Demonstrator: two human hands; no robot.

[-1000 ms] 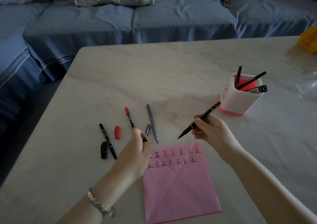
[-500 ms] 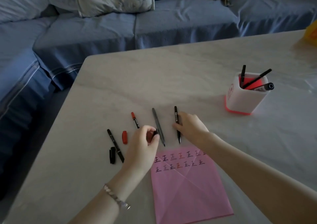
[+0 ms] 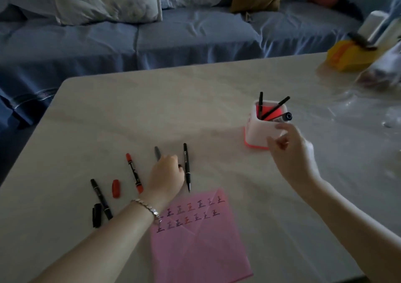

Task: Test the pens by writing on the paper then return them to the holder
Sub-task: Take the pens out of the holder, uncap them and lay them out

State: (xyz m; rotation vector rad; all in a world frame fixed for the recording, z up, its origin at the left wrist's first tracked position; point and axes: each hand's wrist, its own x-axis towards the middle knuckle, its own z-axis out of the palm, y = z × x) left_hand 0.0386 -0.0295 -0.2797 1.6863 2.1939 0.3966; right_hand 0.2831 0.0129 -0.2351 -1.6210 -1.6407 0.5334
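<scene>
Now that the right hand [image 3: 290, 150] has let go of the black pen [image 3: 186, 165], that pen lies on the worktop [image 3: 152, 113] just beyond the paper [image 3: 201, 243], its tip nearly at the paper's far edge. A second ago this hand held it in the air over the paper, and half a second ago it was laying it down. The hand has since travelled well beyond the paper to the right, in front of the holder [image 3: 256, 133]. Its fingers are loosely bent and empty, the tips close to the rim where three pens [image 3: 274, 109] stand.

The left hand [image 3: 167, 174] has moved as well, from beside the grey pen [image 3: 157, 152] to on top of it, just beyond the paper's far left corner. Its fingers are curled, and a small dark piece shows at their tips, apparently the grey cap [image 3: 179, 165] it picked up a moment ago.

Further left of the paper the red pen [image 3: 134, 172], red cap [image 3: 116, 188], second black pen [image 3: 101, 198] and black cap [image 3: 96, 214] have not stirred.

My reading is that the black pen is tested but parked, not returned. The right hand seems bound for the next pen, the left for capping the grey one. Four pens are still to go back.
</scene>
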